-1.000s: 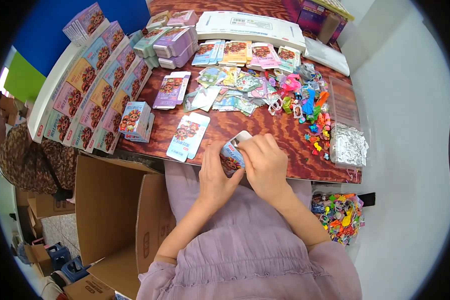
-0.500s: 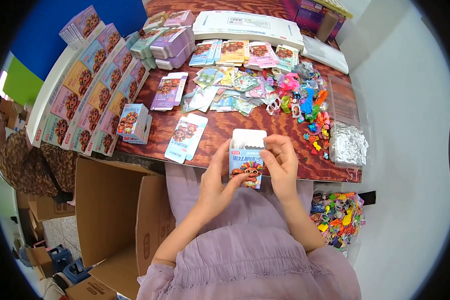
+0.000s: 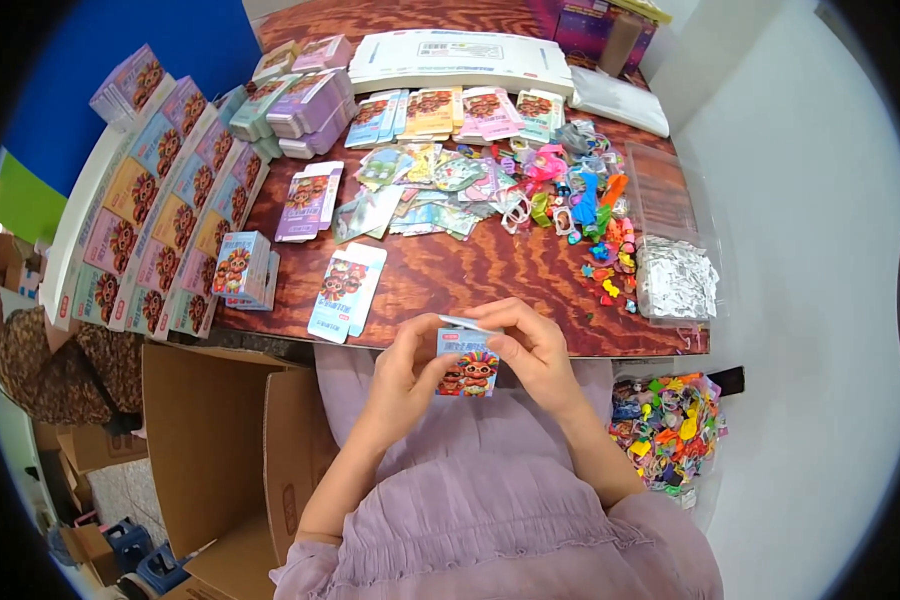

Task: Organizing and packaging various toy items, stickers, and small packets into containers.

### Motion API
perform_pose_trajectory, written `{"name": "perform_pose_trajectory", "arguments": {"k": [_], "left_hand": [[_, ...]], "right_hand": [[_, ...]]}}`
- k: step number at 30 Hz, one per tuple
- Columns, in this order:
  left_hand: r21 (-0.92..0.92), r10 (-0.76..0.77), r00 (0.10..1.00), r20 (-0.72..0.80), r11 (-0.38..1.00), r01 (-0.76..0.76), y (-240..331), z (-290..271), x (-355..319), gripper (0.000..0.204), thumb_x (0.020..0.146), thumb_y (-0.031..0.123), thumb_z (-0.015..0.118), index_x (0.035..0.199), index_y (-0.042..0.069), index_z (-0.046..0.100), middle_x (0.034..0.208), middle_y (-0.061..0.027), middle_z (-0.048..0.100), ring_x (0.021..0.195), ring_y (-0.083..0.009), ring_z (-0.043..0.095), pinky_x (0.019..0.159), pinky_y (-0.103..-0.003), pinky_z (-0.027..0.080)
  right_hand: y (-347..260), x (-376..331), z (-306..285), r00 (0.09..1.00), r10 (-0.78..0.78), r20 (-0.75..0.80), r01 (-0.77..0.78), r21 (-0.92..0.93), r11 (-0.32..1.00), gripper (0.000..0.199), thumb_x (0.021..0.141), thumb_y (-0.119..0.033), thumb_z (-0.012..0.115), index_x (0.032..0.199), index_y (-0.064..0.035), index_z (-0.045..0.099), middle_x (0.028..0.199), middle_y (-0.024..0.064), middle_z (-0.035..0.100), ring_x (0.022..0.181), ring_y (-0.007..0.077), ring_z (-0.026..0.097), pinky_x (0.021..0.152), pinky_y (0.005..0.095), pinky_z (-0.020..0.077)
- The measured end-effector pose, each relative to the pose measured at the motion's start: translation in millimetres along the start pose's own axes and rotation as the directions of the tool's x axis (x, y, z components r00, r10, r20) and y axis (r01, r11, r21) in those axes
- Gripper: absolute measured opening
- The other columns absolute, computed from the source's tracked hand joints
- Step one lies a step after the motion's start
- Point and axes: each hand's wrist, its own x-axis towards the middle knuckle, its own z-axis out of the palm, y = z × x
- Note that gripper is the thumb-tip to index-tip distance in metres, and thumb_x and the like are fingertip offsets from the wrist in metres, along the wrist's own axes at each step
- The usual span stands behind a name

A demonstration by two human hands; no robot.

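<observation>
Between my two hands, just off the table's front edge, is a small light-blue cardboard box (image 3: 476, 374) printed with a cartoon figure with rainbow hair. My left hand (image 3: 406, 366) grips its left side, the thumb across the front. On the other side my right hand (image 3: 536, 352) pinches the upper right corner, its fingers arched over the top. The top flap is folded down nearly level there, partly behind the fingers. On the table beyond my left hand lie flat light-blue box blanks (image 3: 344, 292). A few blue boxes (image 3: 245, 268) stand to their left.
Display trays of boxes (image 3: 150, 210) rise at the left. Flat cards (image 3: 448, 200), bright trinkets (image 3: 590, 215) and a clear plastic bin (image 3: 660, 309) of silver packets (image 3: 678, 278) spread rightward. An open carton (image 3: 205, 430) stands below left; a trinket bag (image 3: 668, 430) sits below right.
The box's upright white top flap has been folded down over the opening. My right fingers have moved across the top. The whole view has shifted slightly.
</observation>
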Motion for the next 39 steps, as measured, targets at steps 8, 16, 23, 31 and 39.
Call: {"name": "perform_pose_trajectory", "arguments": {"k": [8, 16, 23, 31, 39], "left_hand": [[0.039, 0.019, 1.000, 0.019, 0.999, -0.020, -1.4, 8.4, -2.5, 0.050, 0.089, -0.004, 0.065, 0.130, 0.002, 0.038, 0.110, -0.0177, 0.065, 0.099, -0.0247, 0.070, 0.081, -0.035, 0.058], [-0.028, -0.042, 0.999, -0.021, 0.999, 0.042, -0.8, 5.4, -3.5, 0.052, 0.090, -0.003, 0.064, 0.133, 0.004, 0.037, 0.107, -0.0154, 0.065, 0.095, -0.0236, 0.070, 0.077, -0.033, 0.057], [-0.074, -0.061, 0.998, -0.036, 0.996, 0.058, -5.0, 2.8, -13.5, 0.051, 0.090, -0.004, 0.062, 0.136, 0.005, 0.042, 0.107, -0.0127, 0.064, 0.093, -0.0207, 0.069, 0.076, -0.031, 0.055], [0.160, 0.050, 0.999, 0.011, 0.986, -0.052, -23.7, -3.7, -10.1, 0.044, 0.088, -0.006, 0.063, 0.130, 0.002, 0.055, 0.116, -0.0115, 0.060, 0.092, -0.0163, 0.065, 0.079, -0.028, 0.055], [0.674, 0.303, 0.947, -0.106, 0.722, -0.156, 6.9, -3.4, -12.3, 0.087, 0.078, 0.022, 0.077, 0.148, -0.001, 0.030, 0.134, -0.0246, 0.047, 0.120, -0.0406, 0.051, 0.100, -0.044, 0.043]], "right_hand": [[-4.5, 6.6, -5.6, 0.988, 0.148, -0.038, -0.148, -0.009, 0.989, 0.008, 0.088, 0.000, 0.066, 0.094, 0.0009, 0.061, 0.092, 0.0047, 0.068, 0.083, 0.0080, 0.063, 0.071, 0.0238, 0.0508], [-2.8, 6.1, -7.1, 0.985, 0.165, 0.057, -0.170, 0.081, 0.982, 0.005, 0.086, 0.003, 0.066, 0.090, 0.0040, 0.067, 0.099, 0.0123, 0.071, 0.089, 0.0136, 0.065, 0.078, 0.0275, 0.0526], [4.2, -15.6, -3.5, 0.996, 0.009, 0.088, 0.006, -0.168, 0.986, 0.016, 0.086, 0.002, 0.065, 0.101, 0.0027, 0.070, 0.111, 0.0134, 0.068, 0.096, 0.0166, 0.065, 0.079, 0.0279, 0.0524], [6.7, -5.0, -1.8, 0.983, 0.089, 0.158, -0.064, -0.158, 0.985, 0.017, 0.088, 0.003, 0.064, 0.103, 0.0032, 0.069, 0.111, 0.0119, 0.065, 0.101, 0.0174, 0.064, 0.086, 0.0296, 0.0520], [20.7, 12.3, 40.8, 0.984, 0.033, -0.177, -0.016, 0.095, 0.995, 0.023, 0.091, 0.004, 0.059, 0.113, 0.0028, 0.059, 0.103, 0.0063, 0.063, 0.093, 0.0112, 0.061, 0.080, 0.0249, 0.0507]]}}
